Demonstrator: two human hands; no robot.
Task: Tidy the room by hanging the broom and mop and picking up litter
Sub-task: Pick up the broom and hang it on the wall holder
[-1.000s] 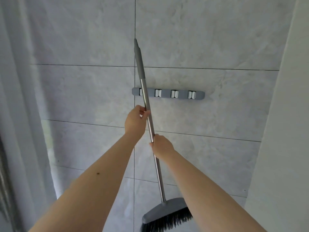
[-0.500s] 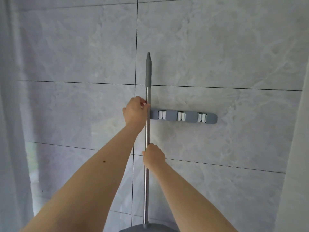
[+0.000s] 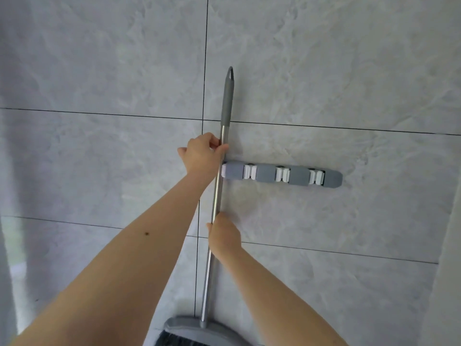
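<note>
The broom (image 3: 217,191) has a steel pole, a grey grip at the top and a grey head with black bristles at the bottom edge of the view. It stands nearly upright against the tiled wall. Its pole sits at the leftmost clip of the grey wall rack (image 3: 296,176). My left hand (image 3: 202,156) is closed around the pole just above the rack. My right hand (image 3: 224,233) grips the pole lower down, below the rack. The leftmost clip is mostly hidden behind the pole and my left hand.
Three white clips on the rack to the right of the pole hold nothing. A pale curtain (image 3: 6,270) hangs at the left edge. A white wall corner (image 3: 449,245) juts in at the right.
The broom has gone from tilted to nearly upright and moved against the rack's left clip. My left hand slid up the pole to just above the rack.
</note>
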